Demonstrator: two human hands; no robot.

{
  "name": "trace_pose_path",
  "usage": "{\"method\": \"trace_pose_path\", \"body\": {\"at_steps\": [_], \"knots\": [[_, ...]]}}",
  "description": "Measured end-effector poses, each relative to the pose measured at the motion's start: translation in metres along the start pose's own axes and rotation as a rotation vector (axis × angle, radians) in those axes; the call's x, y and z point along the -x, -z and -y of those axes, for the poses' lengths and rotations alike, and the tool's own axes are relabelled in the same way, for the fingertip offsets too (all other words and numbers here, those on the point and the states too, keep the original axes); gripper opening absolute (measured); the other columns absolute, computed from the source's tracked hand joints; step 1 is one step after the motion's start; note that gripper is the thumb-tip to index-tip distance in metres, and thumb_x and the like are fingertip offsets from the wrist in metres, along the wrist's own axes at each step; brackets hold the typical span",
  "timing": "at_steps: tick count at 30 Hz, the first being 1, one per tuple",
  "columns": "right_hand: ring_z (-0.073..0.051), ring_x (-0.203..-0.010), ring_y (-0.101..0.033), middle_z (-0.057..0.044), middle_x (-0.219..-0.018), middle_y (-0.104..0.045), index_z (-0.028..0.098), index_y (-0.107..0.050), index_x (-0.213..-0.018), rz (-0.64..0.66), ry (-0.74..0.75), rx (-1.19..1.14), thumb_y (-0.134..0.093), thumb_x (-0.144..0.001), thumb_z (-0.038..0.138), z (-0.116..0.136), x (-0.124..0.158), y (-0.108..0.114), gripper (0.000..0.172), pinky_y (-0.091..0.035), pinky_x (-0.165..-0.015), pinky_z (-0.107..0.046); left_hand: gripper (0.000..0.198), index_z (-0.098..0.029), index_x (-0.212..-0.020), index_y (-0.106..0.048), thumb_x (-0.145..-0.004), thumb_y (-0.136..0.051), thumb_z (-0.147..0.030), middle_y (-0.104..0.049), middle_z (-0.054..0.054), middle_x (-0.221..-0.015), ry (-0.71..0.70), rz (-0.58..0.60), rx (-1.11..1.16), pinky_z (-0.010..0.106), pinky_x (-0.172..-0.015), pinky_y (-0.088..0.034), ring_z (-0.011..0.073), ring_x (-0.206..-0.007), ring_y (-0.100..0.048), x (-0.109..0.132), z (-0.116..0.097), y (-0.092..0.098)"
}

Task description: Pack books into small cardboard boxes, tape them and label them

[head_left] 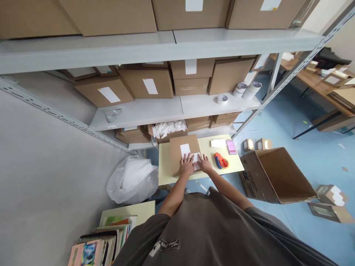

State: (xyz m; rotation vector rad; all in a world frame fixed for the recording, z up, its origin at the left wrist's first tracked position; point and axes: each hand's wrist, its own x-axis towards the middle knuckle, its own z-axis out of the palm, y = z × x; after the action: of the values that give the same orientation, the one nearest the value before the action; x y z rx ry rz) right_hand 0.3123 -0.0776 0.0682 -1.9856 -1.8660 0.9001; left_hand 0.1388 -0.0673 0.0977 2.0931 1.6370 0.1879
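Both your hands are down on the cardboard box (176, 159), which lies flat on the pale yellow table (165, 168) right in front of you at 12 o'clock. Your left hand (188, 164) is spread palm-down on the lid, fingers loose and wide, closed around nothing. Your right hand (205, 163) sits just beside it at 3 o'clock, also flat and open, its fingertips on the edge of a white label (195, 157) that shows between the two hands. A second label (185, 149) lies on the lid at 12 o'clock from your left hand, touching its fingertips. At 3 o'clock from your right hand, close by on the table, there's the orange and blue tape dispenser (221, 161). A white slip (218, 143) and a pink pad (231, 147), which is blurred, lie at about 1 o'clock. Off the table at 3 o'clock an open carton (280, 177) lies tipped on the blue floor. At 9 o'clock a white plastic bag (132, 180) slumps beside the table. Up at 12 o'clock the grey shelf (166, 109) carries brown boxes, and tape rolls (244, 88) stand toward 1 o'clock.
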Motion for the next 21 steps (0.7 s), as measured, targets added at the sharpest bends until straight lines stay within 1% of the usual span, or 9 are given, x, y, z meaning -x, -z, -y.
{"method": "trace_pose_path", "body": {"at_steps": [2,3,6,9,11,13,15,18,21], "knots": [[-0.043,-0.162,-0.033,-0.015,-0.173,-0.043,0.03,-0.05,-0.163,-0.046,-0.038,-0.026,-0.056,-0.103,0.041,-0.012,0.016,-0.014,0.061,-0.04,-0.121,-0.063,0.067,-0.034,-0.171,-0.04,-0.106,-0.045,-0.051,-0.029,0.003,-0.181,-0.02,-0.027,-0.017,0.06,-0.136,-0.009,0.0334,-0.17,-0.012,0.003,0.003,-0.006],[-0.042,-0.162,-0.032,-0.014,-0.173,-0.044,0.031,-0.054,-0.161,-0.072,-0.019,-0.048,-0.056,-0.103,0.041,-0.018,0.025,-0.02,0.059,-0.039,-0.122,-0.063,0.068,-0.034,-0.172,-0.039,-0.106,-0.044,-0.052,-0.029,0.003,-0.181,-0.029,-0.045,-0.023,0.06,-0.136,-0.009,0.033,-0.17,-0.012,0.004,0.005,-0.009],[-0.037,-0.162,-0.036,-0.014,-0.17,-0.047,0.027,-0.064,-0.151,-0.166,0.034,-0.187,-0.056,-0.1,0.047,-0.033,0.045,-0.033,0.055,-0.036,-0.127,-0.058,0.069,-0.031,-0.172,-0.039,-0.107,-0.041,-0.055,-0.029,0.004,-0.181,-0.05,-0.091,-0.023,0.058,-0.136,-0.009,0.0329,-0.17,-0.012,0.005,0.009,-0.012],[-0.035,-0.154,-0.049,-0.017,-0.162,-0.057,0.023,-0.062,-0.151,-0.227,-0.122,-0.407,-0.056,-0.096,0.06,-0.031,0.041,-0.035,0.066,-0.042,-0.124,-0.054,0.073,-0.026,-0.172,-0.04,-0.106,-0.043,-0.058,-0.03,0.007,-0.18,-0.068,-0.094,-0.011,0.055,-0.137,-0.01,0.0336,-0.17,-0.013,0.006,0.013,-0.012],[-0.036,-0.144,-0.06,-0.017,-0.151,-0.066,0.021,-0.061,-0.15,-0.201,-0.212,-0.561,-0.058,-0.092,0.065,-0.021,0.029,-0.031,0.074,-0.048,-0.119,-0.053,0.077,-0.026,-0.171,-0.042,-0.104,-0.047,-0.062,-0.028,0.007,-0.181,-0.053,-0.091,-0.013,0.057,-0.137,-0.007,0.0361,-0.17,-0.011,0.009,0.017,-0.013],[-0.035,-0.129,-0.07,-0.016,-0.138,-0.075,0.02,-0.065,-0.143,-0.131,-0.214,-0.689,-0.06,-0.087,0.068,-0.008,0.016,-0.027,0.075,-0.054,-0.112,-0.051,0.079,-0.029,-0.171,-0.041,-0.102,-0.048,-0.066,-0.025,0.006,-0.182,0.004,-0.093,-0.017,0.063,-0.136,-0.003,0.0399,-0.17,-0.007,0.016,0.021,-0.014],[-0.034,-0.116,-0.074,-0.014,-0.126,-0.08,0.019,-0.071,-0.133,-0.081,-0.197,-0.743,-0.062,-0.082,0.07,0.005,0.009,-0.022,0.073,-0.058,-0.105,-0.048,0.08,-0.032,-0.172,-0.039,-0.102,-0.047,-0.068,-0.023,0.005,-0.182,0.057,-0.09,-0.008,0.068,-0.134,0.0,0.0425,-0.169,-0.004,0.024,0.025,-0.013],[-0.033,-0.11,-0.075,-0.01,-0.118,-0.082,0.02,-0.074,-0.127,-0.085,-0.198,-0.643,-0.062,-0.082,0.071,0.029,0.01,-0.015,0.07,-0.058,-0.102,-0.047,0.083,-0.033,-0.172,-0.038,-0.1,-0.049,-0.071,-0.021,0.005,-0.183,0.062,-0.08,0.038,0.07,-0.133,0.001,0.0434,-0.169,-0.003,0.036,0.038,-0.003],[-0.035,-0.124,-0.072,-0.01,-0.128,-0.08,0.024,-0.074,-0.134,-0.116,-0.171,-0.46,-0.065,-0.084,0.07,0.062,0.021,-0.014,0.069,-0.054,-0.11,-0.049,0.081,-0.034,-0.171,-0.041,-0.099,-0.053,-0.07,-0.023,0.005,-0.182,0.073,-0.113,0.149,0.067,-0.134,-0.001,0.0412,-0.17,-0.004,0.046,0.065,0.016]]}}
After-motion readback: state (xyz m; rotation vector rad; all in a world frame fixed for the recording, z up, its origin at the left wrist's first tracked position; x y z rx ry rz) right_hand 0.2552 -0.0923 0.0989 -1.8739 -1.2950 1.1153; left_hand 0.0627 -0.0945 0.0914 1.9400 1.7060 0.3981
